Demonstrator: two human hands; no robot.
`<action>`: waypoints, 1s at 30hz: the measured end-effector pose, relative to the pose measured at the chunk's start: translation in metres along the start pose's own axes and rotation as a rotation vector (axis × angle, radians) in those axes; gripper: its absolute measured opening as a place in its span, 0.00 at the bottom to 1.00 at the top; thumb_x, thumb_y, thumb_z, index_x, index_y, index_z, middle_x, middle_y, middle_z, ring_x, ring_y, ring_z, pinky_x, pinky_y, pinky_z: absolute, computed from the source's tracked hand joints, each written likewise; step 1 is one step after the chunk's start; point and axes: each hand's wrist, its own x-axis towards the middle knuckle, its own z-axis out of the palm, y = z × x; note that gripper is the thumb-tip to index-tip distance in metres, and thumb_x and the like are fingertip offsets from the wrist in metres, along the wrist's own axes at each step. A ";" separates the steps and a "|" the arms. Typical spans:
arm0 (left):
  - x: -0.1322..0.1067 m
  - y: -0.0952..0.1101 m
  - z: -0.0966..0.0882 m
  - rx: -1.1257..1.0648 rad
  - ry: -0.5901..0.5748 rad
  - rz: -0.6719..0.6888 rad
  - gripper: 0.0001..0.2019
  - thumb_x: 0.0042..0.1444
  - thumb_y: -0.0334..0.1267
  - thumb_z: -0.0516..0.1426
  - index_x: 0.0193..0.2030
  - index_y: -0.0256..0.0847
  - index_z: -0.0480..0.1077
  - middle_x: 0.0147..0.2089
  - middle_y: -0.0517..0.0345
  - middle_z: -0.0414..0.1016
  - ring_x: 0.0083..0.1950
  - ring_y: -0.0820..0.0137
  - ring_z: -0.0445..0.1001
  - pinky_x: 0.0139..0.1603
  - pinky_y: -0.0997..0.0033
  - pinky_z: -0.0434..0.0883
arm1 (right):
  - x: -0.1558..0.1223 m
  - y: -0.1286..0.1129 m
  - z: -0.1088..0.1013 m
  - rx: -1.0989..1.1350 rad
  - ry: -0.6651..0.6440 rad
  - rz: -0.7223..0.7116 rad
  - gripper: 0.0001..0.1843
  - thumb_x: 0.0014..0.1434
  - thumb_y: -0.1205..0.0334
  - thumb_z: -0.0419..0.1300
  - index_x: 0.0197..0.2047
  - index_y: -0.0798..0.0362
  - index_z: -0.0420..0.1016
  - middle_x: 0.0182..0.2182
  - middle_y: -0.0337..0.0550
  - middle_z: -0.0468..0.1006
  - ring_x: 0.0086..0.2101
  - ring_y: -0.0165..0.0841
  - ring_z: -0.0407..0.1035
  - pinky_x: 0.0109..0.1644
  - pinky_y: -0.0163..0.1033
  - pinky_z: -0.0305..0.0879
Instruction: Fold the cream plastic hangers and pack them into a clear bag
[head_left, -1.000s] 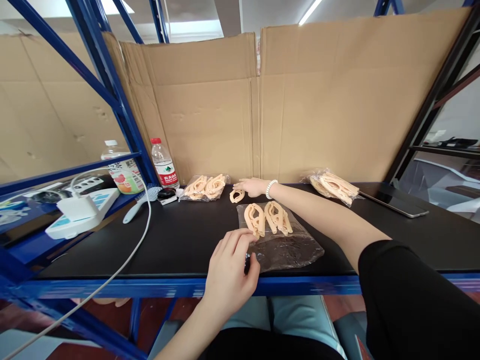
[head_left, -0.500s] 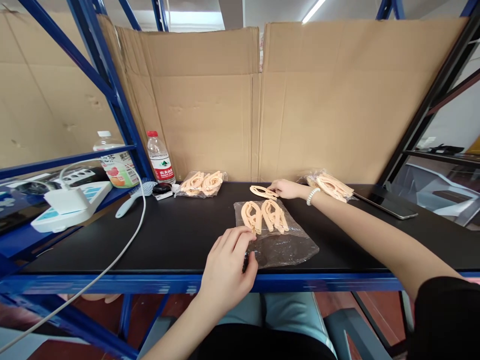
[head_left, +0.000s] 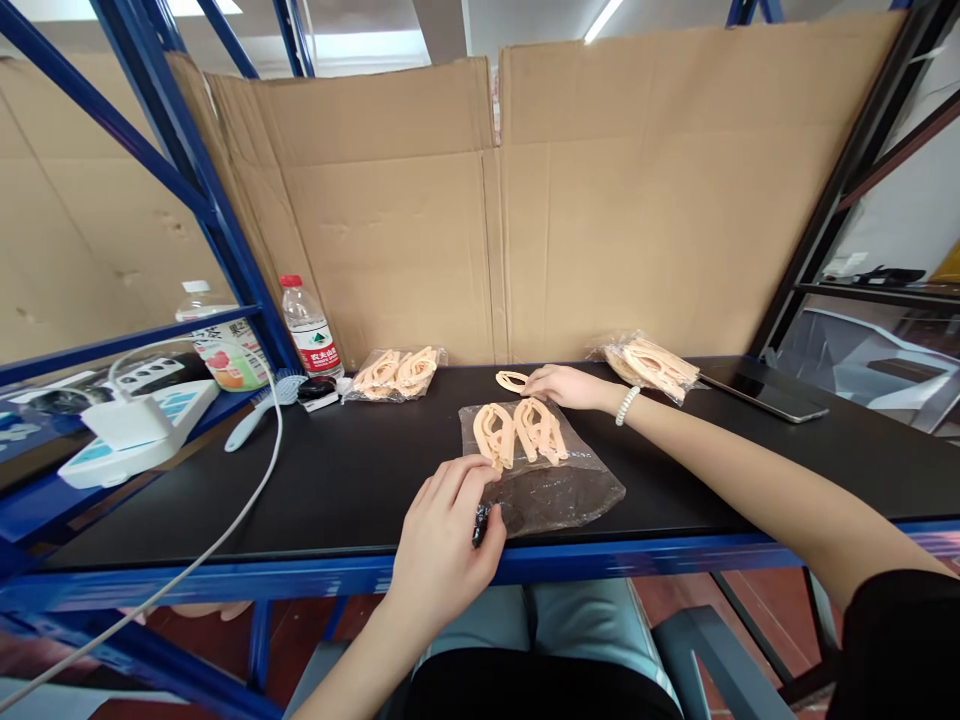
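A clear plastic bag (head_left: 555, 500) lies flat near the front edge of the black tabletop. Two peach folding hangers, a left one (head_left: 493, 436) and a right one (head_left: 541, 432), rest folded side by side at its upper part. My left hand (head_left: 450, 525) grips the bag's left edge, with curled fingers and the thumb below; something dark and shiny shows between them. Just behind the bag, my right hand (head_left: 566, 386), with a beaded bracelet on the wrist, has its fingers closed over a loose folding hanger (head_left: 510, 381). Only the left end of that hanger shows.
Bagged hangers lie at the back left (head_left: 396, 374) and back right (head_left: 651, 366). A phone (head_left: 765, 392) is at the right. On the left are a water bottle (head_left: 311, 330), a hairbrush (head_left: 259, 412), a power strip (head_left: 139, 425) and a white cable (head_left: 247, 500). Cardboard (head_left: 390, 220) stands behind.
My right hand has shifted left over the loose hanger and now covers more of it. My left hand keeps its hold at the bag. The whole view has turned slightly.
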 end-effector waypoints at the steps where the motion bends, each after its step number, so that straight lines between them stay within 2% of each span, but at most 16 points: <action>1: 0.000 0.000 0.000 -0.001 0.001 0.000 0.12 0.56 0.29 0.52 0.47 0.42 0.66 0.50 0.52 0.71 0.49 0.62 0.71 0.49 0.60 0.70 | 0.001 0.002 0.002 0.000 -0.009 -0.010 0.22 0.56 0.78 0.49 0.45 0.54 0.80 0.47 0.49 0.78 0.47 0.36 0.71 0.53 0.41 0.65; 3: 0.000 0.000 0.000 -0.004 0.001 -0.003 0.12 0.56 0.29 0.51 0.47 0.42 0.66 0.50 0.52 0.71 0.49 0.62 0.71 0.49 0.60 0.70 | -0.001 0.007 0.006 0.004 -0.018 -0.001 0.26 0.52 0.82 0.48 0.45 0.54 0.80 0.48 0.48 0.78 0.49 0.36 0.71 0.56 0.41 0.64; 6: 0.000 0.001 0.000 -0.012 -0.006 -0.013 0.12 0.56 0.29 0.51 0.46 0.42 0.66 0.50 0.51 0.71 0.49 0.62 0.71 0.49 0.60 0.70 | -0.013 0.012 0.010 -0.020 0.002 0.081 0.31 0.49 0.84 0.47 0.50 0.56 0.78 0.51 0.49 0.77 0.53 0.37 0.68 0.60 0.44 0.61; 10: -0.001 0.001 0.000 -0.019 -0.022 -0.016 0.13 0.55 0.28 0.52 0.47 0.42 0.66 0.50 0.51 0.71 0.49 0.62 0.71 0.49 0.59 0.70 | -0.043 0.001 0.009 -0.058 0.035 0.172 0.36 0.47 0.86 0.46 0.55 0.55 0.75 0.53 0.48 0.75 0.54 0.39 0.67 0.60 0.47 0.62; 15: 0.000 0.001 0.000 -0.016 -0.014 -0.014 0.12 0.55 0.29 0.51 0.46 0.42 0.66 0.50 0.51 0.71 0.49 0.61 0.71 0.49 0.59 0.71 | -0.090 -0.048 -0.011 -0.081 0.087 0.248 0.32 0.51 0.83 0.46 0.55 0.54 0.75 0.53 0.48 0.75 0.50 0.40 0.68 0.55 0.49 0.68; 19: 0.000 0.001 0.000 -0.012 -0.024 -0.018 0.12 0.55 0.29 0.52 0.47 0.42 0.66 0.50 0.52 0.71 0.50 0.61 0.71 0.50 0.59 0.70 | -0.125 -0.104 -0.028 -0.099 0.086 0.222 0.26 0.60 0.75 0.48 0.59 0.51 0.70 0.54 0.45 0.74 0.51 0.38 0.67 0.54 0.49 0.70; 22: 0.000 0.001 -0.001 -0.027 -0.026 -0.018 0.13 0.56 0.29 0.52 0.47 0.42 0.65 0.51 0.52 0.71 0.51 0.61 0.70 0.51 0.59 0.69 | -0.144 -0.139 -0.032 -0.129 0.147 0.209 0.23 0.63 0.73 0.48 0.56 0.50 0.72 0.53 0.47 0.74 0.52 0.39 0.66 0.52 0.48 0.72; 25: 0.000 0.002 -0.002 -0.071 -0.026 -0.017 0.14 0.56 0.28 0.52 0.49 0.42 0.64 0.51 0.51 0.70 0.52 0.62 0.70 0.52 0.59 0.69 | -0.157 -0.161 -0.031 -0.132 0.238 0.213 0.20 0.64 0.71 0.48 0.54 0.49 0.74 0.51 0.48 0.75 0.52 0.38 0.67 0.51 0.45 0.73; 30: 0.001 0.003 -0.006 -0.138 -0.043 0.011 0.15 0.55 0.28 0.52 0.50 0.42 0.64 0.53 0.50 0.70 0.54 0.62 0.69 0.54 0.60 0.69 | -0.170 -0.180 -0.024 -0.108 0.323 0.256 0.20 0.65 0.67 0.51 0.59 0.49 0.70 0.51 0.48 0.75 0.53 0.40 0.67 0.53 0.45 0.73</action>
